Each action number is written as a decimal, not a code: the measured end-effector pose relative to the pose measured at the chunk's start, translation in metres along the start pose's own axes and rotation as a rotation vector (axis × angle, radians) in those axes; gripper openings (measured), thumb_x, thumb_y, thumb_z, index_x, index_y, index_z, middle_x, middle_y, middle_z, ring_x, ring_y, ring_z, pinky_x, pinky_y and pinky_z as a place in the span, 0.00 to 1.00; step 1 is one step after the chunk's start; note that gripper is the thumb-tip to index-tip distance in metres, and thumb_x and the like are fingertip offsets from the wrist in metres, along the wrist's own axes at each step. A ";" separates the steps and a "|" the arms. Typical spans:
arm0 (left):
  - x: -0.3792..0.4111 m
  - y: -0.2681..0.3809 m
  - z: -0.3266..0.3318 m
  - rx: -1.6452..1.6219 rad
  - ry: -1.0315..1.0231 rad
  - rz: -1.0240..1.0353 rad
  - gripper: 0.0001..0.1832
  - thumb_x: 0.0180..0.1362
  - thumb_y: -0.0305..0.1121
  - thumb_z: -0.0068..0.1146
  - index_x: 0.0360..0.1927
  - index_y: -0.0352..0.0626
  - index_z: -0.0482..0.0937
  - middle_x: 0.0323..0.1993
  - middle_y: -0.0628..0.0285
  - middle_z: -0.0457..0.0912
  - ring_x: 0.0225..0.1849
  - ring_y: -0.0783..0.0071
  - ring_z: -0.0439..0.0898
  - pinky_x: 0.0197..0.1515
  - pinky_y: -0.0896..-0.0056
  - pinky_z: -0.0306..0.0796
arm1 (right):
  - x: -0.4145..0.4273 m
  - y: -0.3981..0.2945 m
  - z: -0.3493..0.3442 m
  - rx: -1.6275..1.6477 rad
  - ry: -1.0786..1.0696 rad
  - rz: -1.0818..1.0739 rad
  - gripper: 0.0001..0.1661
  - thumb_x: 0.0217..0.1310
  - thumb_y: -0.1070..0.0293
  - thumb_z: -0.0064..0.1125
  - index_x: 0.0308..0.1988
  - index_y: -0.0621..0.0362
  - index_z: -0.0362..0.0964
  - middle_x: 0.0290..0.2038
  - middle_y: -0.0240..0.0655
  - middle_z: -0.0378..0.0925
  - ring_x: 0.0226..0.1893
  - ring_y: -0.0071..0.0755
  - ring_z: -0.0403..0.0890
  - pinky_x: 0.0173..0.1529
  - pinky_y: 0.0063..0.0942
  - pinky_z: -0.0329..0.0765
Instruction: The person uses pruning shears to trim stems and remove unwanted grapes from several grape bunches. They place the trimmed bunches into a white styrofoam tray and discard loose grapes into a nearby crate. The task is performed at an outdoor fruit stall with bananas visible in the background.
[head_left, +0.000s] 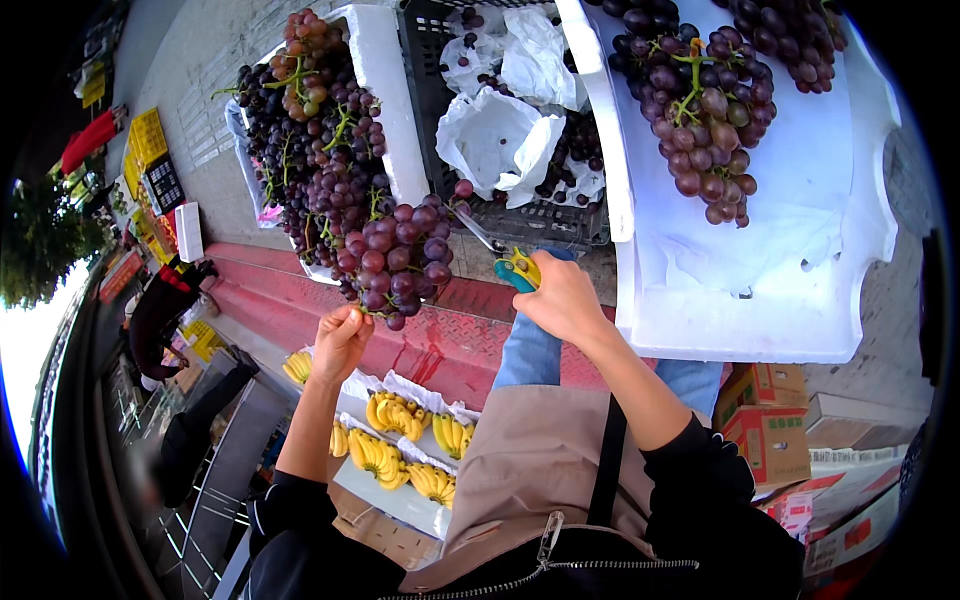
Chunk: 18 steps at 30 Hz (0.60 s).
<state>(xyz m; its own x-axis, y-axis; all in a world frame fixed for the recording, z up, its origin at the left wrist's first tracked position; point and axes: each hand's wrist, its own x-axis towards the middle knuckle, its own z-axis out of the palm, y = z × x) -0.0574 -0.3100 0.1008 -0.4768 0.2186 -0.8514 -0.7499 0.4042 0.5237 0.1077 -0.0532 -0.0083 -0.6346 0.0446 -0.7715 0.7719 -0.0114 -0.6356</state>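
My left hand pinches the green stem end of a bunch of red-purple grapes, which hangs at the near end of a heaped foam box. In my right hand are scissors with yellow and teal handles. Their metal blades point up and left to the bunch's right side, beside a loose-looking grape or two; whether they touch a stem cannot be told. More dark grapes fill the box on the left. Another bunch lies on white paper in a foam tray at right.
Between the foam boxes stands a black plastic crate with crumpled white paper and loose grapes. Red metal steps run below. Bananas lie near my left arm. Cardboard boxes are stacked at right. People stand at far left.
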 end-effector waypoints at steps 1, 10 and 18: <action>0.000 0.001 0.002 0.004 -0.005 0.001 0.10 0.58 0.33 0.52 0.26 0.38 0.74 0.20 0.68 0.69 0.23 0.80 0.61 0.29 0.78 0.57 | 0.001 -0.001 0.000 0.009 -0.003 -0.007 0.19 0.38 0.65 0.55 0.32 0.68 0.68 0.29 0.56 0.75 0.32 0.61 0.76 0.40 0.43 0.73; 0.002 0.003 0.004 -0.126 -0.115 -0.024 0.08 0.59 0.32 0.51 0.28 0.39 0.75 0.22 0.69 0.70 0.24 0.81 0.62 0.31 0.79 0.58 | -0.002 0.006 0.003 0.303 0.074 -0.013 0.17 0.36 0.69 0.56 0.31 0.68 0.68 0.21 0.52 0.70 0.24 0.50 0.73 0.32 0.36 0.69; -0.012 0.013 0.010 -0.069 -0.092 -0.055 0.13 0.59 0.39 0.52 0.23 0.43 0.70 0.20 0.72 0.64 0.25 0.81 0.62 0.31 0.77 0.56 | -0.014 0.016 -0.007 0.457 -0.153 0.023 0.18 0.37 0.67 0.56 0.33 0.65 0.69 0.23 0.49 0.74 0.26 0.47 0.77 0.33 0.35 0.70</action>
<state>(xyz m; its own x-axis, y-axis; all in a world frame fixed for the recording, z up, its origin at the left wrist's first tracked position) -0.0570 -0.2983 0.1175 -0.3924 0.2796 -0.8763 -0.8051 0.3563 0.4742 0.1288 -0.0468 -0.0072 -0.6421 -0.1082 -0.7590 0.7123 -0.4503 -0.5384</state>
